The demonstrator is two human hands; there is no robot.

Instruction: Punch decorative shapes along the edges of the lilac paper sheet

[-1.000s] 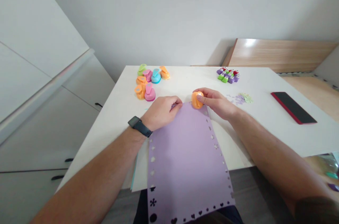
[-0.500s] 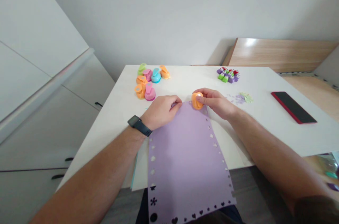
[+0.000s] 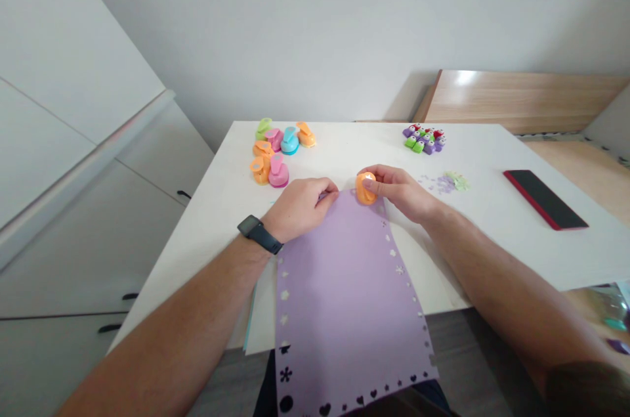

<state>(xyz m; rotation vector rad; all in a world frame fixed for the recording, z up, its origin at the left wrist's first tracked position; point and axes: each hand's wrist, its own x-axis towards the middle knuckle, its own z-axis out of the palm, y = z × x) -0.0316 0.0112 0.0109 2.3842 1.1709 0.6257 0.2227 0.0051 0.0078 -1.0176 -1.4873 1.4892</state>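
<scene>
The left hand (image 3: 311, 205) pinches the purple sheet (image 3: 344, 279) by its far edge, seemingly to steady it. The right hand (image 3: 401, 192) pinches the orange punch (image 3: 364, 193) at the far-right corner; whether it straddles the edge is unclear.

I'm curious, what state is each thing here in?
Purple sheet: punched with holes along both sides and the near edge
Left hand: pinching the sheet's far edge
Right hand: gripping the orange punch
Orange punch: held at the sheet's far right corner
Watch: strapped on
Paper scraps: scattered loose
Cupboard doors: closed
</scene>
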